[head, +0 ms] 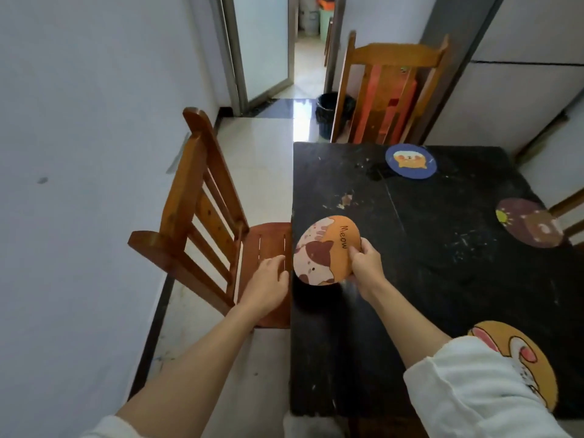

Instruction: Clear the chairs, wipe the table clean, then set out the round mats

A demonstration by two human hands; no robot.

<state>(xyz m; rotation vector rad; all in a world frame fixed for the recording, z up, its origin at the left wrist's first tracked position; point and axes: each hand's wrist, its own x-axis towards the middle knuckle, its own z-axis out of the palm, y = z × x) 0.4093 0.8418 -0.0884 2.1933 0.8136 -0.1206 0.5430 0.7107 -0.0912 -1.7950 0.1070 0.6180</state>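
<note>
The table was a black slab, matte and badly scuffed, flecked with pale scratches and a chipped tan patch near its left side. Three round mats lay flat on it: a blue mat with an orange cartoon animal at the far edge, a dark brown mat with a small yellow sun at the right edge, and a yellow mat with a rabbit-eared figure at the near right, partly under my white sleeve.

The fourth one, the orange mat, was thin and bendy, printed with a brown-and-white cat and the word "Meow". I held it in my right hand, thumb on top and fingers curled under its right rim, pinching it. It tilted up off the table near the left edge, its far rim raised; whether its near rim touched the tabletop I could not tell. My forearm reached out bare over the table.

My left hand hung relaxed and empty, fingers loosely extended, palm down above the reddish slatted seat of the glossy wooden chair tucked against the table's left side. A second chair, of lighter wood, stood at the far end.
</note>
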